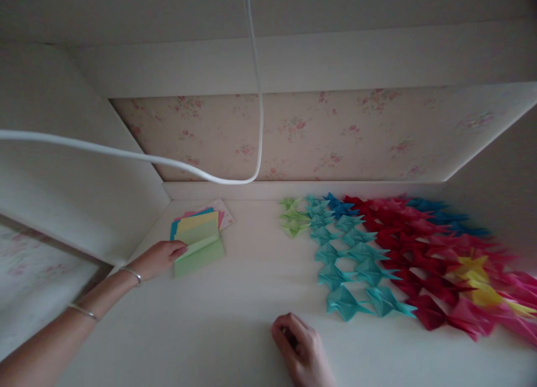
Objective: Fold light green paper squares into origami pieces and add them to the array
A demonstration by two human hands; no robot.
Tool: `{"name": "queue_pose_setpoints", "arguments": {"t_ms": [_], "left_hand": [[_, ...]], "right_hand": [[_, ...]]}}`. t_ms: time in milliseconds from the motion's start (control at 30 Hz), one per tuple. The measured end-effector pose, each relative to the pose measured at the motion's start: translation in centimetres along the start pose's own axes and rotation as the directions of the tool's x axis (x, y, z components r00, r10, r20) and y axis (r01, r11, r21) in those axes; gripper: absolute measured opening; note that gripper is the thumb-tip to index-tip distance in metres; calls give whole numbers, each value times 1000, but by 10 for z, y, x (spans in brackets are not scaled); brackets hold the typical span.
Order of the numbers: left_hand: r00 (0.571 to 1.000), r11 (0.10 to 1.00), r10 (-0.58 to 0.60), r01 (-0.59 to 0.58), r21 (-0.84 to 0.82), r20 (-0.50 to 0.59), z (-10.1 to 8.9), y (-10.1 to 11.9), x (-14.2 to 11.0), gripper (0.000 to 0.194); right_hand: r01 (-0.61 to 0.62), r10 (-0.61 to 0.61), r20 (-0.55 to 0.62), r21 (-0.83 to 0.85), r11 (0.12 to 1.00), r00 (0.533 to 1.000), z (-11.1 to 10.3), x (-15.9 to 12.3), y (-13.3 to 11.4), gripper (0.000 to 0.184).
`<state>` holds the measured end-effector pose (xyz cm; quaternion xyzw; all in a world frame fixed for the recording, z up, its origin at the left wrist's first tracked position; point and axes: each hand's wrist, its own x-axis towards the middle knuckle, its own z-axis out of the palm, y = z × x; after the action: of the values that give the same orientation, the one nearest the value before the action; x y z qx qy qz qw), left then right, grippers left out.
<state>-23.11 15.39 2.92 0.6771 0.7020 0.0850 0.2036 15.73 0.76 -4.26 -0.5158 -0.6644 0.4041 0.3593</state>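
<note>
My left hand [161, 258], with two silvery bangles on its arm, pinches the left edge of a light green sheet of origami paper [207, 253]. The sheet is partly lifted and bent over, with more light green paper beneath it. Yellow paper [195, 223] shows just behind, on top of blue and pink sheets. Near the table's front, my right hand [300, 345] is curled into a loose fist, apart from any paper. The nearest folded pieces to it are teal paper cranes [344, 302].
Rows of folded paper cranes cover the right side: light green ones [293, 216], teal ones, red ones [428, 308], pink, blue and yellow [482, 289]. A white cable [176, 164] hangs across the view above the table [251, 286]. White panels and floral wallpaper [293, 135] stand behind.
</note>
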Motion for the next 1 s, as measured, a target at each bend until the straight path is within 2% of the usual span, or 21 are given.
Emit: {"name": "queue_pose_setpoints", "arguments": {"t_ms": [233, 367, 633, 767, 900, 1000], "left_hand": [[1000, 999, 29, -29, -31, 9, -1, -7, -3, 35], [997, 996, 39, -33, -89, 66, 0, -5, -6, 34], [977, 984, 22, 17, -180, 212, 14, -10, -6, 29], [968, 983, 15, 31, -181, 249, 16, -12, -5, 31], [972, 988, 52, -17, -151, 230, 11, -9, -5, 27], [991, 993, 78, -68, -98, 108, 7, -7, -5, 30]], "right_hand": [[-18, 18, 8, 27, 999, 1000, -1, 0, -5, 30], [-31, 31, -12, 23, 999, 999, -3, 1, -8, 29], [-65, 64, 45, 12, 998, 997, -2, 1, -8, 30], [-43, 43, 61, 4, 999, 997, -2, 1, -7, 28], [-24, 24, 46, 1, 1000, 999, -2, 2, -8, 25], [-23, 22, 34, 15, 1000, 999, -3, 2, -9, 24]]}}
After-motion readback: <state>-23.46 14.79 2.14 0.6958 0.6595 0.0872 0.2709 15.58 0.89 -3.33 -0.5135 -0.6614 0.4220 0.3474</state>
